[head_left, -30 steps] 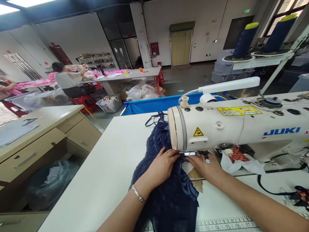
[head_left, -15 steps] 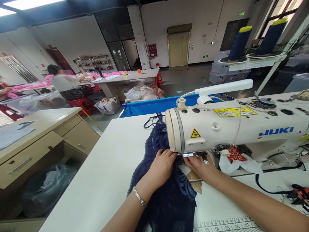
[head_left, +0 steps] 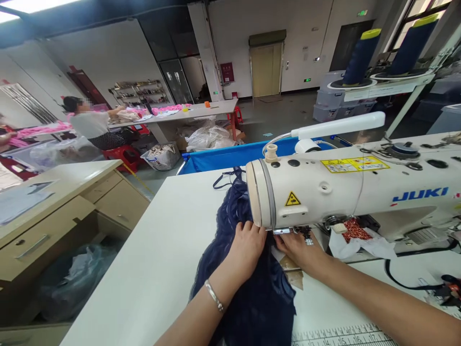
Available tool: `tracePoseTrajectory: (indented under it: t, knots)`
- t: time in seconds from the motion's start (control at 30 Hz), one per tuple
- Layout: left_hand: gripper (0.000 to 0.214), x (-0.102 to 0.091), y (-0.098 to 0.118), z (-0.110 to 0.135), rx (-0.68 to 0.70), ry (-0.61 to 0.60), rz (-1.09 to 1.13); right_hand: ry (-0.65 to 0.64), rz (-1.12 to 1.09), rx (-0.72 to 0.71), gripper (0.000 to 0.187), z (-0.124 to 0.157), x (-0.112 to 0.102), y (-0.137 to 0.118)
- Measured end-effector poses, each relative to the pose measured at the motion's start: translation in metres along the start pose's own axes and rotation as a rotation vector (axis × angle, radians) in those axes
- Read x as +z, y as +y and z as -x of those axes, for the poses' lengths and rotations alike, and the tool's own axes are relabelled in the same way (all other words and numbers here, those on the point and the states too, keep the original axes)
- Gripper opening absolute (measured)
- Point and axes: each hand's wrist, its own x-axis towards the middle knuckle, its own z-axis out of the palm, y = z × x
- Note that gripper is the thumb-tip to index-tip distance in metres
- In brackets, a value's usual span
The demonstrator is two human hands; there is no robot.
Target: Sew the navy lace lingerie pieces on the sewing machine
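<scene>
A dark navy lace fabric (head_left: 248, 298) lies on the white table (head_left: 162, 259) and runs under the head of a white JUKI sewing machine (head_left: 345, 192). My left hand (head_left: 247, 245), with a silver bracelet on the wrist, presses flat on the fabric just left of the needle area, fingers stretched forward. My right hand (head_left: 297, 250) rests on the fabric right below the presser foot (head_left: 306, 233), fingers pressed together on the cloth edge. Their tips are partly hidden under the machine head.
A white lamp arm (head_left: 338, 126) and two navy thread cones (head_left: 362, 57) stand behind the machine. A blue bin (head_left: 230, 156) sits beyond the table. A beige drawer desk (head_left: 54, 211) is at left. A person (head_left: 90, 127) works at a far table.
Both hands have slid slightly forward toward the needle with the fabric. The view has shifted a little.
</scene>
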Motion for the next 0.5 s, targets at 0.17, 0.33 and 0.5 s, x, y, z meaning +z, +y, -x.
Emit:
tracePoseTrajectory:
  t: [0.17,0.33,0.5]
  knots:
    - [0.029,0.007,-0.006,-0.008,-0.042,0.033,0.047,-0.005,0.17,-0.164,0.046,0.002,0.005,0.001]
    - [0.02,-0.001,-0.025,0.003,-0.113,0.008,-0.024,-0.036,0.112,-0.134,0.053,0.005,0.012,-0.003]
    - [0.019,-0.005,-0.052,0.025,-0.046,0.017,0.145,-0.024,0.05,-0.104,0.043,0.004,-0.005,0.012]
